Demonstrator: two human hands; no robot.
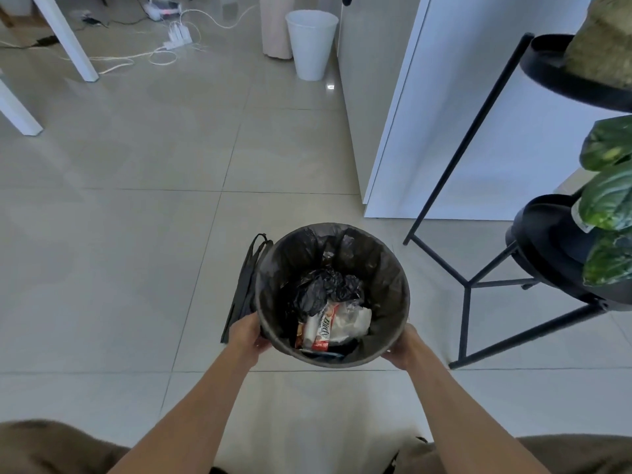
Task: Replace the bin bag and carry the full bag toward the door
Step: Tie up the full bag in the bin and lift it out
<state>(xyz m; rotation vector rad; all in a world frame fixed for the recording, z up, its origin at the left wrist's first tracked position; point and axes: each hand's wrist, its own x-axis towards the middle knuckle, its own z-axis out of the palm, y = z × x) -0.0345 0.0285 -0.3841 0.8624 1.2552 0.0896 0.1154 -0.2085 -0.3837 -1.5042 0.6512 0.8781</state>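
Note:
A round bin [398,278] lined with a dark bin bag [290,261] stands on the tiled floor in front of me. Inside lie crumpled black plastic, a clear wrapper and a red-and-white packet [323,331]. My left hand [244,335] grips the bin's near-left rim. At the near-right rim my right hand [405,347] holds the bin too. A folded black bag [244,289] with handles lies flat on the floor against the bin's left side, partly under my left hand.
A black metal plant stand [478,265] with leafy plants is close on the right. A white cabinet [461,114] rises behind the bin. Farther back stand a white bin [311,46], white table legs [68,39] and cables with power strips [174,35].

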